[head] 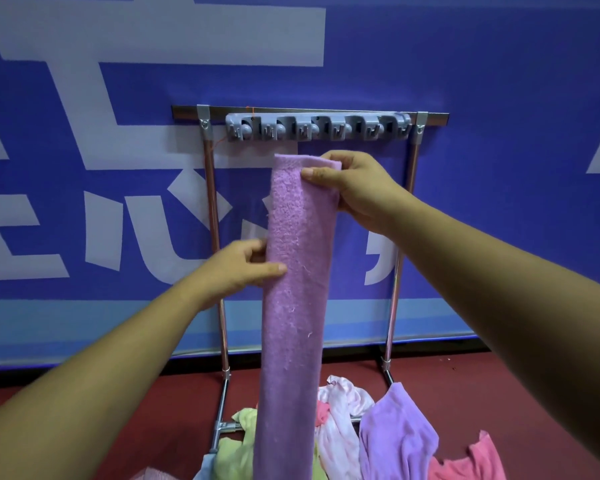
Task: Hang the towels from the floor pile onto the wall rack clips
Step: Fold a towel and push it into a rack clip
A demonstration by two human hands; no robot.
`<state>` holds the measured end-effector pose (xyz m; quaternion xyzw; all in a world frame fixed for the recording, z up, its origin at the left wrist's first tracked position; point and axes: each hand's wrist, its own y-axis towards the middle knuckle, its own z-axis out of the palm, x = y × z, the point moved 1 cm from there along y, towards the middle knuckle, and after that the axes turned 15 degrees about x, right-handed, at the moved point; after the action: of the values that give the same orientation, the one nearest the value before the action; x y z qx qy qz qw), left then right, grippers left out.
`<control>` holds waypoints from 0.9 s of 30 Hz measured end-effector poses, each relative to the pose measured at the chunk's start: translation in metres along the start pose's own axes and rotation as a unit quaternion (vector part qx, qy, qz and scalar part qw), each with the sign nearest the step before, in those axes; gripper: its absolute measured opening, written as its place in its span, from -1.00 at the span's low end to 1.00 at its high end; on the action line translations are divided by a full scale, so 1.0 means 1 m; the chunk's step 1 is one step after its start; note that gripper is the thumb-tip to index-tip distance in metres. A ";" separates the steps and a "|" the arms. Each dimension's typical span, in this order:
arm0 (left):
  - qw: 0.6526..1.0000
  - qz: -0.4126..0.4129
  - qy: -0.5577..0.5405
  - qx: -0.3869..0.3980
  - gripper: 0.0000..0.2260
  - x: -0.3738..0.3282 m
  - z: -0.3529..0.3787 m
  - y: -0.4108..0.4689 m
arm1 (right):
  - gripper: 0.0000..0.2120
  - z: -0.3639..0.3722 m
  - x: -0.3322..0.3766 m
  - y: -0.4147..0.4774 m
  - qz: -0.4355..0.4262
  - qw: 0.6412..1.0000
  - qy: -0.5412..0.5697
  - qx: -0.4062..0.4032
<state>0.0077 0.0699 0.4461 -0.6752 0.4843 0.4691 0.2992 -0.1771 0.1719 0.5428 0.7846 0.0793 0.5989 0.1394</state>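
Closest to the lens, a long folded lilac towel [297,271] is held upright as a narrow strip, its lower end running down past the bottom edge of the view. Its top edge is pinched by the right hand [357,192], with the thumb pressed on the front face and the fingers [326,156] curled over the top from behind. Lower down, its left edge is gripped by the left hand [236,268], with the thumb laid across the front and the fingers tucked behind the fabric.

Just above the right fingers, and apart from the towel, a grey clip rail [317,128] is mounted on the top bar of a metal rack frame [212,202], whose two uprights stand outside both hands.

Well below the left fingers, the floor pile [340,410] is seen behind and beside the hanging strip: a green towel [236,448] to its left, a pale pink one beside it on the right, then a purple towel [395,434] and a pink towel [475,462] further right. The pile is spread on a red floor [153,410] over the foot of the frame. Behind everything, a blue banner [499,98] with large white lettering is stretched.
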 end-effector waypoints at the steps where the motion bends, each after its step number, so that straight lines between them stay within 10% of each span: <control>1: 1.000 -0.013 -0.021 0.005 -0.74 0.015 0.006 -0.001 | -0.89 -0.002 0.001 0.001 -0.001 1.000 0.002 -0.011; 12: 0.984 -0.062 -0.169 0.006 -0.86 0.099 0.059 0.003 | -0.81 -0.021 -0.014 0.003 0.029 0.989 -0.049 -0.134; 19: 0.953 0.008 -0.302 -0.028 -0.39 0.092 0.022 -0.010 | -0.85 -0.067 -0.073 -0.022 0.187 0.943 -0.118 -0.251; 27: 0.963 0.031 -0.268 0.014 -0.68 0.033 0.006 0.002 | -0.88 -0.032 -0.143 -0.054 0.481 0.851 -0.210 0.033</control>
<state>0.0066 0.0624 0.4137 -0.5054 0.4136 0.6349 0.4127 -0.2445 0.1856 0.4020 0.8359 -0.3190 0.4094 -0.1786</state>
